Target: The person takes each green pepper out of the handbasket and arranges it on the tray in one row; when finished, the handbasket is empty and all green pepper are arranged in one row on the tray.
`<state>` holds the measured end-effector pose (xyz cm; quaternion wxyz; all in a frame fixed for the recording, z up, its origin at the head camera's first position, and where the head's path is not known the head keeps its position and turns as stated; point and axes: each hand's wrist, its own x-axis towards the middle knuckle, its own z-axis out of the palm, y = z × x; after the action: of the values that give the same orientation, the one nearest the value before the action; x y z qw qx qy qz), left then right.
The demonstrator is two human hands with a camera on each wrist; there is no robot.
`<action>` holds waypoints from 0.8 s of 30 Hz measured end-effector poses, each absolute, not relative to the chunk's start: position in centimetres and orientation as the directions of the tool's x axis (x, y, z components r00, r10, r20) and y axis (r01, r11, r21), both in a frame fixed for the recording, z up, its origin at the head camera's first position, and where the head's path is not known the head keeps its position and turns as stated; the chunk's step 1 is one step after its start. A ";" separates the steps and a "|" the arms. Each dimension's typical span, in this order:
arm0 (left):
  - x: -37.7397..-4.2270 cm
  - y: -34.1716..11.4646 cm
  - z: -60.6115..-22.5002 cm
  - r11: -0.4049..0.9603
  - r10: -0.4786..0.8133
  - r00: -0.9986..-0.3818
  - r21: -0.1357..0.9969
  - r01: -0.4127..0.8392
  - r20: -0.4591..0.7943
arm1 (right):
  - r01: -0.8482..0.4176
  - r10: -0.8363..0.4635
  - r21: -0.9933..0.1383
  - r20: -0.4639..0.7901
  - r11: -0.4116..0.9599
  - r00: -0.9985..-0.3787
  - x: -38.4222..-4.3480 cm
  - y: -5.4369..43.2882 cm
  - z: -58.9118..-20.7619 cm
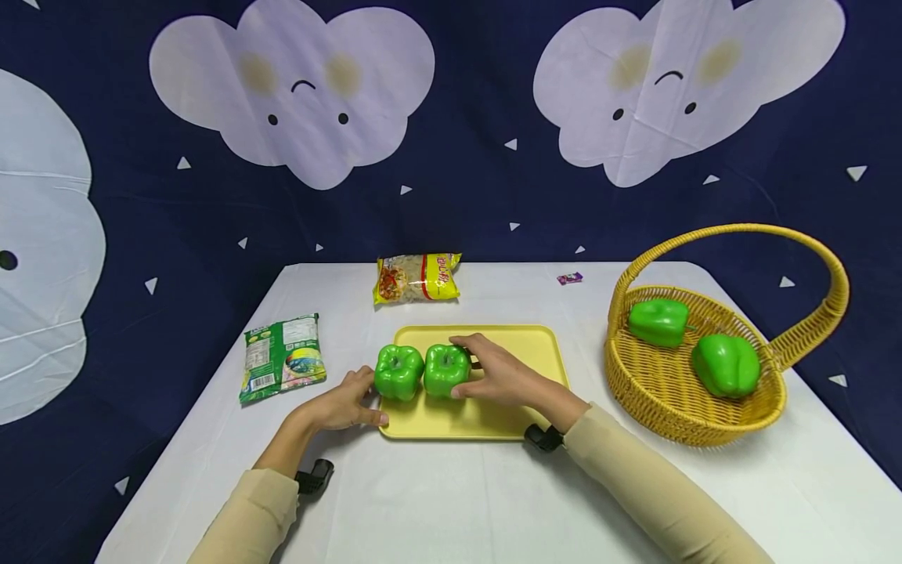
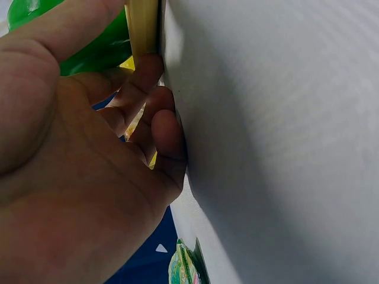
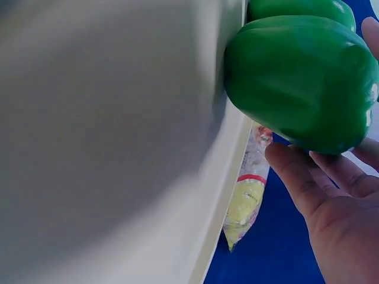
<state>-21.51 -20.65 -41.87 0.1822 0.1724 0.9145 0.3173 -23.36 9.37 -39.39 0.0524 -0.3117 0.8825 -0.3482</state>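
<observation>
Two shiny green bell peppers stand side by side on a yellow tray (image 1: 493, 415). My right hand (image 1: 502, 374) holds the right-hand pepper (image 1: 446, 370), with thumb and fingers on opposite sides of it. That pepper (image 3: 299, 83) fills the upper part of the right wrist view. At the tray's left edge, next to the left-hand pepper (image 1: 398, 373), my left hand (image 1: 345, 403) grips the rim. Its thumb lies over the edge, while the curled fingers (image 2: 160, 130) rest low against the table beside it.
On the right stands a yellow wicker basket (image 1: 634, 399) with a tall handle and two more green peppers (image 1: 726, 366) inside. A green packet (image 1: 283, 357) lies at left, a yellow food bag (image 1: 417, 279) behind the tray, and a small purple wrapper (image 1: 569, 278) at the back.
</observation>
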 end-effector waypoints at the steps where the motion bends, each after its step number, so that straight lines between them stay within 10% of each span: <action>1: -21.5 -20.6 -41.9 0.739 0.430 -0.874 0.644 0.198 -0.225 | -0.515 -0.588 -0.648 0.127 0.560 -0.799 -23.4 9.5 -39.3; 24: -21.5 -20.7 -42.1 0.730 0.428 -0.877 0.655 0.193 -0.219 | -0.668 -0.541 -0.530 0.400 0.522 -0.740 -21.6 17.4 -33.3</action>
<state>-21.54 -20.72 -42.12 0.1806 0.1701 0.9124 0.3254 -21.63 17.36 -33.29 -0.0926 -0.3486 0.8673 -0.3430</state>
